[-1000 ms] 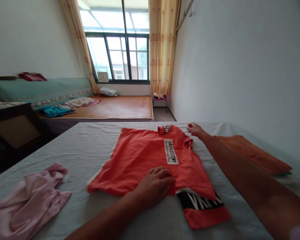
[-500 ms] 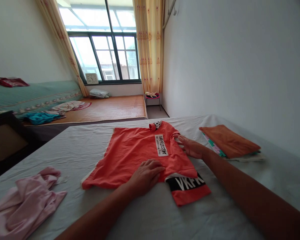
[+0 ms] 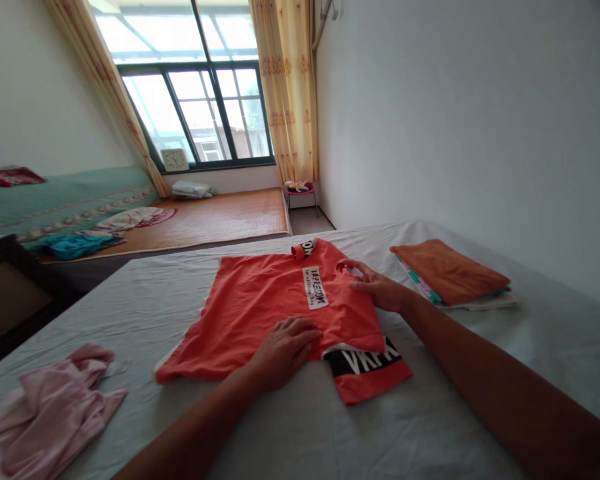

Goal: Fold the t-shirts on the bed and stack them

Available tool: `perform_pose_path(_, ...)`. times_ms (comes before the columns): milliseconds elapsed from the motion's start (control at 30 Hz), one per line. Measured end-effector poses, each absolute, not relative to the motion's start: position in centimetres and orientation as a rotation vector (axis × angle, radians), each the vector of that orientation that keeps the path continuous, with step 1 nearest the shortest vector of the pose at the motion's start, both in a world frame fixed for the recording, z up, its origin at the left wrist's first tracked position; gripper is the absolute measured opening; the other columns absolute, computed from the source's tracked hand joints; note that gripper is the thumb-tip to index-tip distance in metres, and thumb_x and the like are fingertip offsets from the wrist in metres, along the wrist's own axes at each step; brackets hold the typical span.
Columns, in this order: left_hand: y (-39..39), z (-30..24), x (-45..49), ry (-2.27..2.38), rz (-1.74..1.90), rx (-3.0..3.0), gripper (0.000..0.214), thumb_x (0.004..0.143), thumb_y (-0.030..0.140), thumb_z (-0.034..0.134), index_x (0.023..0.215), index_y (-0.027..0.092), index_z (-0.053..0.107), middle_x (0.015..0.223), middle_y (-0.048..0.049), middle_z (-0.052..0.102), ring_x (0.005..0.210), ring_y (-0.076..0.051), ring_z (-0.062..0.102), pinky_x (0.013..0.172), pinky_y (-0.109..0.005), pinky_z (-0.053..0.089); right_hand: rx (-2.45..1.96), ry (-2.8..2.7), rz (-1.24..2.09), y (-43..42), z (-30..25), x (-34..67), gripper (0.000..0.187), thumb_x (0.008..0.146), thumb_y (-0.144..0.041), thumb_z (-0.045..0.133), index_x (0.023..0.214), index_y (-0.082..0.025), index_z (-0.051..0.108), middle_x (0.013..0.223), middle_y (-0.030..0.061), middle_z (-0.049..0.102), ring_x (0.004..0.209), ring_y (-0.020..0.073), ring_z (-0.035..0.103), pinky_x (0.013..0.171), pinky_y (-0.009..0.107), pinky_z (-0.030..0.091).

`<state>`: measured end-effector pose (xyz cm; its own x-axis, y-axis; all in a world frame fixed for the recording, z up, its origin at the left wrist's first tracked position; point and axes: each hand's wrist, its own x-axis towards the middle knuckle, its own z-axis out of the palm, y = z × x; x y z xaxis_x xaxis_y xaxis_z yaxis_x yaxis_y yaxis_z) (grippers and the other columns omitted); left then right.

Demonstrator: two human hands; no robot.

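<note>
An orange T-shirt (image 3: pixel 260 300) with a white label and a black printed sleeve lies spread on the grey bed sheet (image 3: pixel 150 300). My left hand (image 3: pixel 280 350) rests flat on the shirt's near edge, fingers stretched out. My right hand (image 3: pixel 375 287) lies on the shirt's right side by the folded shoulder, fingers extended and touching the cloth. The black-and-orange sleeve (image 3: pixel 367 370) sticks out toward me between my arms.
A crumpled pink garment (image 3: pixel 50 413) lies at the near left of the bed. A folded stack topped with orange cloth (image 3: pixel 447 270) sits at the right near the wall. Beyond are a low platform with a mat (image 3: pixel 205 217), clothes, a window and curtains.
My right hand drew back from the shirt's far shoulder to its right side. The view swung right, bringing the folded stack fully into sight. My left hand stayed put.
</note>
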<state>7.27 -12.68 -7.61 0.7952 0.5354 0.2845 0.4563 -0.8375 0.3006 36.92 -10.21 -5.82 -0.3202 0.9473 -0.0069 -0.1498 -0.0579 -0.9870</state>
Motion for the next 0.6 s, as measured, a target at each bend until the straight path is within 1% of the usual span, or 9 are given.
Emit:
perform_pose_path(67,-12.7,-7.6,7.3,0.788,0.525,2.761,0.032,0.094,0.027,0.041,0.12,0.029,0.059,0.122,-0.0045,0.058,0.112,-0.02,0.051,0.099,-0.036,0.039,-1.142,-1.402,1.479,-10.0,-5.8,38.5,0.059,0.069,-0.037,0.073,0.121,-0.027,0.047,0.095,0.0013,0.065,0.075,0.0144,0.063,0.066,0.026,0.052)
perform_pose_path(133,-12.7,-7.5,7.3,0.794,0.511,2.758,0.033,0.094,0.027,0.04,0.121,0.029,0.059,0.122,-0.0045,0.058,0.112,-0.02,0.051,0.099,-0.036,0.039,-1.447,-1.523,1.33,-9.9,-5.9,40.4,0.05,0.069,-0.038,0.072,0.112,-0.022,0.054,0.08,-0.0002,0.063,0.06,0.011,0.057,0.051,0.021,0.045)
perform_pose_path(200,-12.7,-7.5,7.3,0.784,0.508,2.76,0.033,0.094,0.028,0.041,0.121,0.029,0.058,0.122,-0.0048,0.058,0.112,-0.02,0.051,0.1,-0.037,0.039,-1.692,-1.662,1.161,-9.9,-6.1,42.0,0.041,0.068,-0.038,0.07,0.103,-0.018,0.059,0.072,-0.0007,0.061,0.052,0.0097,0.05,0.044,0.019,0.037)
perform_pose_path(267,-12.7,-7.5,7.2,0.763,0.509,2.764,0.033,0.093,0.027,0.042,0.121,0.029,0.058,0.123,-0.0048,0.058,0.113,-0.02,0.051,0.1,-0.037,0.039,-1.799,-1.791,1.014,-10.0,-6.2,42.9,0.038,0.067,-0.036,0.07,0.099,-0.016,0.061,0.073,0.0011,0.062,0.056,0.0117,0.052,0.046,0.021,0.037)
perform_pose_path(333,-12.7,-7.6,7.0,0.746,0.515,2.767,0.033,0.092,0.026,0.043,0.12,0.031,0.059,0.123,-0.0039,0.057,0.113,-0.02,0.05,0.1,-0.037,0.039,-1.826,-1.854,0.812,-9.9,-6.3,43.0,0.035,0.069,-0.036,0.068,0.097,-0.015,0.063,0.08,0.0043,0.064,0.066,0.0152,0.057,0.056,0.023,0.043)
perform_pose_path(400,-12.8,-7.6,6.9,0.738,0.512,2.771,0.033,0.091,0.025,0.045,0.12,0.032,0.059,0.124,-0.0029,0.056,0.115,-0.021,0.049,0.101,-0.037,0.038,-1.828,-1.85,0.572,-9.3,-6.5,42.6,0.03,0.076,-0.038,0.061,0.095,-0.015,0.063,0.087,0.0072,0.067,0.077,0.0176,0.06,0.067,0.025,0.045)
perform_pose_path(500,-12.9,-7.5,6.8,0.729,0.511,2.781,0.032,0.091,0.027,0.046,0.12,0.031,0.06,0.125,-0.003,0.056,0.115,-0.021,0.048,0.102,-0.038,0.038,-1.871,-1.835,0.314,-7.4,-6.9,41.6,0.029,0.087,-0.036,0.047,0.098,-0.015,0.063,0.096,0.0084,0.068,0.086,0.0172,0.062,0.075,0.024,0.045)
perform_pose_path(533,-12.9,-7.4,6.8,0.726,0.512,2.784,0.032,0.091,0.028,0.046,0.12,0.031,0.06,0.125,-0.0034,0.056,0.115,-0.021,0.049,0.101,-0.038,0.038,-1.9,-1.848,0.256,-6.5,-7.1,41.3,0.029,0.088,-0.033,0.045,0.101,-0.015,0.064,0.1,0.0086,0.069,0.088,0.0169,0.062,0.076,0.024,0.045)
perform_pose_path(600,-13.1,-7.3,6.9,0.725,0.514,2.792,0.033,0.091,0.028,0.045,0.12,0.03,0.06,0.124,-0.0039,0.056,0.114,-0.021,0.049,0.101,-0.038,0.038,-1.962,-1.885,0.173,-4.6,-7.5,40.7,0.029,0.087,-0.029,0.048,0.105,-0.014,0.064,0.106,0.01,0.068,0.094,0.0173,0.062,0.079,0.023,0.044)
